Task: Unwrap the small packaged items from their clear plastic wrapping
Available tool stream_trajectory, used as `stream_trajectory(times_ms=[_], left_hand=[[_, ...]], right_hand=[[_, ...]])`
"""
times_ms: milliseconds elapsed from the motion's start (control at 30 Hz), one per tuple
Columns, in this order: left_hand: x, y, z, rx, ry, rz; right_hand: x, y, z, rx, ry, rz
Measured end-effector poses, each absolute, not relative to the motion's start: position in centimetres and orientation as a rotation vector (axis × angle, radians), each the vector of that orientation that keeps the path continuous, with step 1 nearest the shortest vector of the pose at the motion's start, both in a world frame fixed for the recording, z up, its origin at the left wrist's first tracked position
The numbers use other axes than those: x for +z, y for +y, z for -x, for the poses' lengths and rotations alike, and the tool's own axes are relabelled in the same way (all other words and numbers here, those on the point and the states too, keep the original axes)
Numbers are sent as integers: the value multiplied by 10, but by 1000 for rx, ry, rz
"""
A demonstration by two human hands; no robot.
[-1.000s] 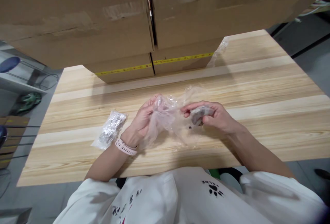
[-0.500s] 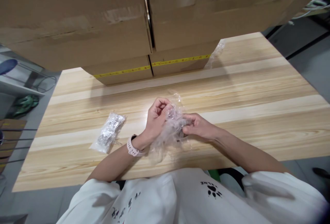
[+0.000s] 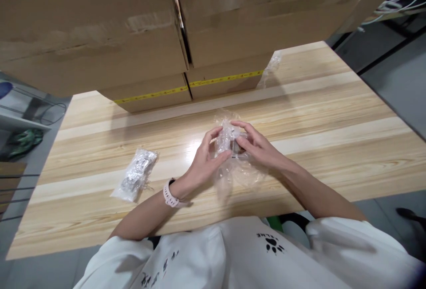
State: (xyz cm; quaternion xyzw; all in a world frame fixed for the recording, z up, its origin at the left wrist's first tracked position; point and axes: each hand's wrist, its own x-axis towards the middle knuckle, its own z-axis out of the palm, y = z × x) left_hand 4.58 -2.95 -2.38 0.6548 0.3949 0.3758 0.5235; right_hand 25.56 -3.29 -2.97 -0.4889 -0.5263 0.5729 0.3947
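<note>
Right now both my hands meet over the middle of the wooden table [image 3: 333, 103], closed around a crumpled clear plastic bag [image 3: 229, 140] with a small dark item [image 3: 237, 147] inside it. My left hand [image 3: 203, 165] comes in from the near left, thumb and fingers curled onto the left side of the bag, pinching the film. My right hand [image 3: 258, 147] comes in from the near right, fingers bent over the top and right side of the bag, pressing on the dark item through the plastic. I cannot make out what the item is; it is mostly covered by my fingers and the wrinkled film. The loose tail of the bag spreads down onto the table just below my hands. On my left wrist sits a pale pink watch [image 3: 170, 195].

Well apart to the left, lying flat on the table, is a second sealed plastic packet [image 3: 135, 174] with shiny silver-grey contents. Along the far edge of the table stand large cardboard boxes [image 3: 133, 36], side by side, with yellow tape [image 3: 186, 86] running low across them. A scrap of clear plastic [image 3: 273, 64] sticks out beside the right box.
</note>
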Motion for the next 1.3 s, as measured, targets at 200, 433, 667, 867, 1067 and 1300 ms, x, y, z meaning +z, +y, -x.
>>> stream_trajectory(times_ms=[200,433,667,867,1067,1300], left_hand=[[-34,-29,-52,855,864,-1253],[-31,-27,-53,956,877,-1051],[-28,-26,-54,1073,873,-956],[-32,-32,-54,1099,1022,-1273],[-57,-32,-49,928,1088,-1515],[-78,-39,-61,909,1043,-1689]], right_hand=[[-36,-41,-243,1362,-1368,1203],[-44,-54,-228,866,-1595,1310],[-48,-44,-227,1135,-1252,1204],[-49,-49,-215,1543,-914,1075],[-60,10,-275,1005,-551,1190],[-27,154,-391,565,-655,1294]])
